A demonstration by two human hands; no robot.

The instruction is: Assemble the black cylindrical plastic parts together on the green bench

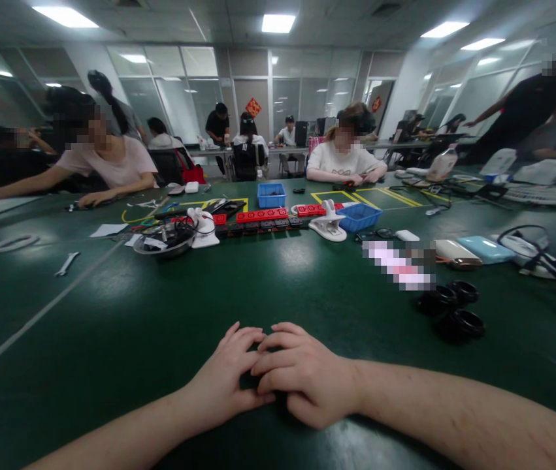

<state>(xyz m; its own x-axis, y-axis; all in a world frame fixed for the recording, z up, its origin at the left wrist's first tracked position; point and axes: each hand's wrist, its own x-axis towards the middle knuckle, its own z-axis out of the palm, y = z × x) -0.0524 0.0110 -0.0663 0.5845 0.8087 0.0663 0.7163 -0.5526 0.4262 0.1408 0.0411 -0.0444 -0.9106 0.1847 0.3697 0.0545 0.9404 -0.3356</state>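
Both hands rest on the green tabletop (307,287) at the bottom middle, with their fingertips meeting. My left hand (226,375) lies with its fingers stretched forward and slightly apart. Over its fingertips come the spread, bent fingers of my right hand (307,375). I see no object in either hand; the space beneath the palms is hidden. Nearest to my right hand, off to the right, stand several black ring-shaped parts (461,324). A wrench (66,264) lies far to the left of my left hand.
Across the table are a bowl (164,249) of black cables, red strips (262,215), white clip-like stands (327,222) and blue baskets (272,196). A light blue pouch (486,249) lies at right. Co-workers sit opposite, one in a white shirt (343,160), another in pink (108,166).
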